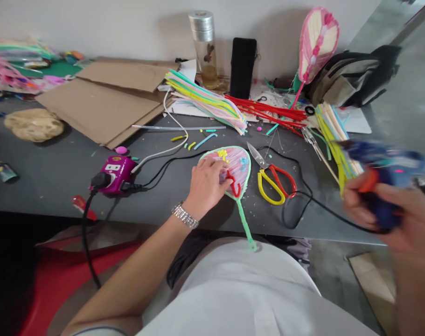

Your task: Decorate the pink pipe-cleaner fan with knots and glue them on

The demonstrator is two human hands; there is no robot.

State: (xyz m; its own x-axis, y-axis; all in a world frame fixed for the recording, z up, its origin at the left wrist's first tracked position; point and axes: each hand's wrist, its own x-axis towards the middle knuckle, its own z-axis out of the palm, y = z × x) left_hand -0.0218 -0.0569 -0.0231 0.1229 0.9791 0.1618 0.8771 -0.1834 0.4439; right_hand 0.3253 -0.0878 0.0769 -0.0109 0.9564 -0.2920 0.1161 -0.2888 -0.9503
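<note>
A fan (240,175) with a pale pink face and mint-green fuzzy rim and handle lies at the table's front edge. Yellow and blue bits decorate its upper face. My left hand (208,184) rests over its left part, fingers pinching a bent red pipe cleaner (236,189) against the fan. At the right, my right hand (383,200) grips a blue glue gun (383,161) with an orange trigger; it is blurred by motion and held away from the fan. Scissors (268,172) with one yellow and one red handle lie open just right of the fan.
Bundles of pastel pipe cleaners (207,100) and red pipe cleaners (268,111) lie behind. A purple power adapter (117,173) with black cords sits left. Cardboard sheets (103,105), a bottle (205,51), a black phone (243,67) and a pink fan (317,44) stand or lie further back.
</note>
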